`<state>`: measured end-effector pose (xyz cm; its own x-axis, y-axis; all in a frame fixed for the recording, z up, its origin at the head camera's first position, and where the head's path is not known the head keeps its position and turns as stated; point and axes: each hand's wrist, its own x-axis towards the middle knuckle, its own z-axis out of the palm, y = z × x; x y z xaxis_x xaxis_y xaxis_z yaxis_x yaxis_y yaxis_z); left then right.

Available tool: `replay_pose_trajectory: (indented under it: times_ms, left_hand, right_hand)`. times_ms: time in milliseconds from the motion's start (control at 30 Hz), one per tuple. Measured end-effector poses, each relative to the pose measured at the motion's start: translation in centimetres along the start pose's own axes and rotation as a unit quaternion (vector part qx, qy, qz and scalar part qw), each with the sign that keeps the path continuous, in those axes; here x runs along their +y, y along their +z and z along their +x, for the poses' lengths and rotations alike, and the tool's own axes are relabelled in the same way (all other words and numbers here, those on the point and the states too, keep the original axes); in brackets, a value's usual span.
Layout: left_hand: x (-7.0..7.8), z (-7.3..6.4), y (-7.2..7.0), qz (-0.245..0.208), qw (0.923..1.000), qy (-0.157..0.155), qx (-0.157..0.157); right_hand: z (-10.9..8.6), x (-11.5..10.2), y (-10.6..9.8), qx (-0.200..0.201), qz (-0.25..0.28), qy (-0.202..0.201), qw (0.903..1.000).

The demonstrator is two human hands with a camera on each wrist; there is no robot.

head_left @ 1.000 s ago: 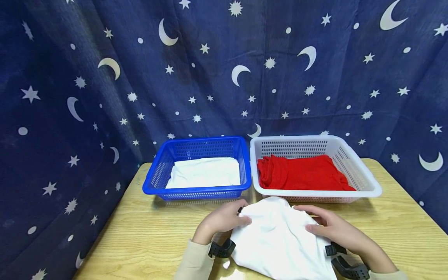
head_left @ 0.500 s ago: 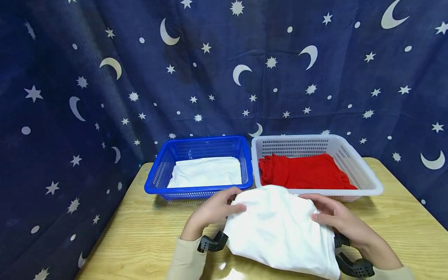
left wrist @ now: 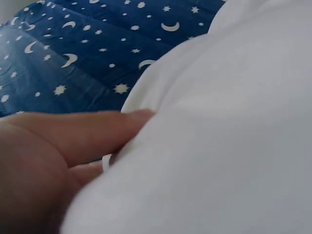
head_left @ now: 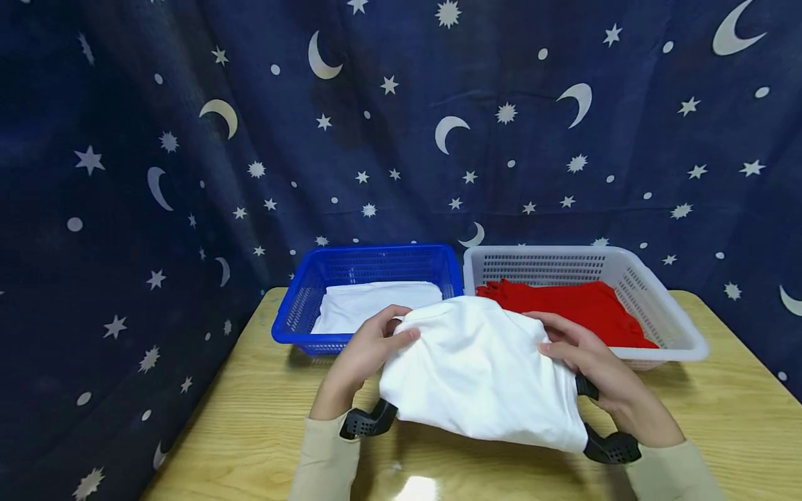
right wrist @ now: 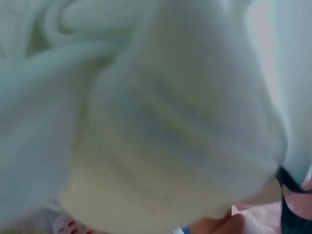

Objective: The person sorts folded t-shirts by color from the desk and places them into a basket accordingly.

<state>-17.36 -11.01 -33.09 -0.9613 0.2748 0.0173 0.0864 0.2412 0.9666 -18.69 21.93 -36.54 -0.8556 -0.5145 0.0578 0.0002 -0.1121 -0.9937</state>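
A folded white cloth (head_left: 482,372) hangs above the table between both hands, its lower edge drooping toward me. My left hand (head_left: 371,344) pinches its left upper corner, thumb on top and fingers behind. On the other side my right hand (head_left: 595,365) pinches the right upper corner the same way. In the left wrist view the thumb (left wrist: 97,134) presses into the white fabric (left wrist: 219,136). Blurred white folds (right wrist: 170,107) fill most of the right wrist view and hide most of the right hand.
Behind the cloth stands a blue basket (head_left: 285,327) with a folded white cloth (head_left: 370,303) inside. To its right is a white basket (head_left: 683,341) with red cloth (head_left: 583,306). A wooden table (head_left: 250,424) lies below; a dark blue starry curtain (head_left: 388,153) hangs behind.
Both hands have lifted the white cloth off the table and moved it forward and slightly left. It now overlaps the fronts of both baskets in the head view.
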Motion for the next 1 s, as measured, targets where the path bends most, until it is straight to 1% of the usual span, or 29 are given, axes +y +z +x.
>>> replay_pose_trajectory:
  times_ms: [33,100,167,333,367,467,533,633,733,833,933,1000]
  left_hand:
    - [0.3,-0.1,-0.2,0.001,1.0,0.001,0.008]
    - [0.2,0.1,-0.7,0.003,0.9997,-0.005,0.025]
    - [-0.2,0.5,-1.4,0.004,0.9991,-0.007,0.041]
    - [-1.9,1.4,-2.9,0.007,0.9966,-0.004,0.082]
    - [-2.1,1.5,-3.2,0.007,0.996,-0.003,0.089]
    - [-2.4,1.8,-3.9,0.002,0.9942,-0.006,0.108]
    - [-2.5,1.9,-4.4,-0.002,0.9916,-0.013,0.129]
    - [-2.4,2.2,-5.0,-0.014,0.9866,-0.014,0.162]
    - [-2.3,2.6,-5.5,-0.034,0.9795,-0.007,0.198]
    - [-2.2,3.2,-5.8,-0.045,0.9705,0.01,0.237]
    - [-2.3,3.9,-6.0,-0.064,0.9591,0.032,0.274]
    - [-2.6,4.3,-6.1,-0.08,0.9525,0.049,0.29]
  right_hand:
    - [0.4,-0.3,0.1,0.001,-0.002,0.002,1.0]
    - [1.2,-0.9,0.5,0.004,0.0,0.009,1.0]
    - [2.2,-1.4,1.1,0.011,0.005,0.015,0.9998]
    - [4.9,-2.3,2.7,0.052,0.018,0.023,0.9982]
    - [5.3,-2.4,2.9,0.06,0.023,0.026,0.9976]
    - [6.5,-3.1,3.7,0.078,0.013,0.035,0.9962]
    - [7.3,-3.8,4.1,0.087,0.001,0.037,0.9955]
    - [8.7,-4.8,4.4,0.091,-0.021,0.029,0.9952]
    - [10.2,-5.4,4.5,0.087,-0.02,0.023,0.9957]
    - [11.8,-5.2,4.5,0.077,0.007,0.019,0.9969]
    - [13.4,-4.5,4.5,0.082,0.043,0.014,0.9956]
    - [14.4,-4.1,4.6,0.093,0.058,0.012,0.9939]
